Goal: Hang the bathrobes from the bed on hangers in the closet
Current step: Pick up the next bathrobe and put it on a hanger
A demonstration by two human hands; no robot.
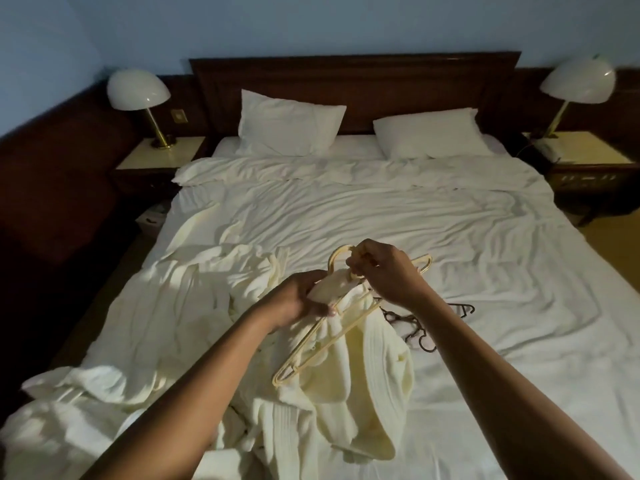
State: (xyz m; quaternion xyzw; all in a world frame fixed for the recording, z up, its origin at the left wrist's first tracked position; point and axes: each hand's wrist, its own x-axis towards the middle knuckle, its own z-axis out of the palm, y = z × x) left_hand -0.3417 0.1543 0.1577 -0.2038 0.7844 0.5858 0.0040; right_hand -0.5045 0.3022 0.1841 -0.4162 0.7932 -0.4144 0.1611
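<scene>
Two hands work one pale cream waffle-weave bathrobe (pixel 363 368) onto a cream plastic hanger (pixel 333 259) above the white-sheeted bed (pixel 381 209). The right hand (pixel 384 268) has its fingers pinched at the hanger's neck under the hook. The left hand (pixel 298 299) has its fingers clamped on the robe's collar over one hanger arm. The dressing step seems about half done. Next the other shoulder needs seating, then the walk to the closet. A second rumpled cream bathrobe (pixel 194 296) lies on the bed's left side, and several dark wire hangers (pixel 408 323) lie near it.
</scene>
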